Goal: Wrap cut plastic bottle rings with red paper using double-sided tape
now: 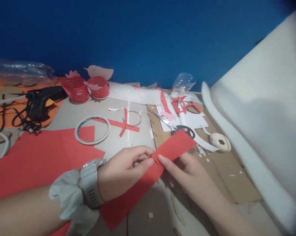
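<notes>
Between my two hands is a long red paper strip, slanting from lower left to upper right with a fold or overlap near its middle. My left hand, with a watch and a scrunchie at the wrist, pinches the strip by that fold. My right hand grips it just beside, thumb on top and fingers behind. Just beyond the strip's upper end lie scissors with dark handles. A large red paper sheet lies under and beyond my left forearm.
A black glue gun with its cord lies on orange paper at left. Two red cups stand by the blue wall. A tape roll, crossed red strips, cardboard, paper scraps and a cream-coloured device are around.
</notes>
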`<state>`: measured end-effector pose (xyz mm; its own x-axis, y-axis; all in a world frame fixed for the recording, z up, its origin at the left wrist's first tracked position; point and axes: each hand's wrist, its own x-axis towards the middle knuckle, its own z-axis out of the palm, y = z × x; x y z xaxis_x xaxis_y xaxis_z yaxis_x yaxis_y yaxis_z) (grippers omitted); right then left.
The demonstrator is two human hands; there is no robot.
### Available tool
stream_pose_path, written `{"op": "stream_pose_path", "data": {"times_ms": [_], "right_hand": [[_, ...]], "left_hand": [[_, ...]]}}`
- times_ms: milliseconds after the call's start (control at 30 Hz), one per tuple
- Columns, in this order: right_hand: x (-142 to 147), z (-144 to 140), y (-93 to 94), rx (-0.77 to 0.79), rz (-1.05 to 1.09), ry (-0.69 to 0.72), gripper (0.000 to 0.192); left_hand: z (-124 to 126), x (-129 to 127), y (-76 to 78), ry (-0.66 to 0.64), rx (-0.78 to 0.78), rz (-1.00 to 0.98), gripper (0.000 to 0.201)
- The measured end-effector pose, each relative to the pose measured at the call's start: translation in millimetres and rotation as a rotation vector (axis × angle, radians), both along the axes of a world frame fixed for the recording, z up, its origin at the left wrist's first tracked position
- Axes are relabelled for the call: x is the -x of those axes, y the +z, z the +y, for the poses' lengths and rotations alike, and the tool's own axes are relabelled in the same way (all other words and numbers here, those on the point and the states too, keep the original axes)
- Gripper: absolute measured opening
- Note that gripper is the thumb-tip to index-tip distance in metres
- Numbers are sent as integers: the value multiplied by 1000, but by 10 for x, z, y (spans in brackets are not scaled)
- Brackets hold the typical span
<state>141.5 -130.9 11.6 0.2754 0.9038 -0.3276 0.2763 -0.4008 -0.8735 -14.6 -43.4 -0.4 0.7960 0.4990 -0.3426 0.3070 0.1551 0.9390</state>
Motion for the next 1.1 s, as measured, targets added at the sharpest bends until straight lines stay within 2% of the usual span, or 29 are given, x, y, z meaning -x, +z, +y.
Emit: {"op": "stream_pose_path", "data": {"times_ms": [400,633,800,900,1100], "right_hand": [[-55,11,-19,18,-169,119,36],[-47,-4,-3,-4,-224,118,34],[-27,-19,-29,-37,-265,109,35],[-23,-20,-50,-29,-264,111,34],[-19,-23,-40,-31,-302,110,38]], "left_hand": [[14,-15,-11,-13,-51,-14,16],[-13,-9,1,8,-31,-34,11],[-12,-13,7,7,56,-70,7],[1,-15,0,15,2,-51,15],[2,-5,-4,1,-31,-41,17]]}}
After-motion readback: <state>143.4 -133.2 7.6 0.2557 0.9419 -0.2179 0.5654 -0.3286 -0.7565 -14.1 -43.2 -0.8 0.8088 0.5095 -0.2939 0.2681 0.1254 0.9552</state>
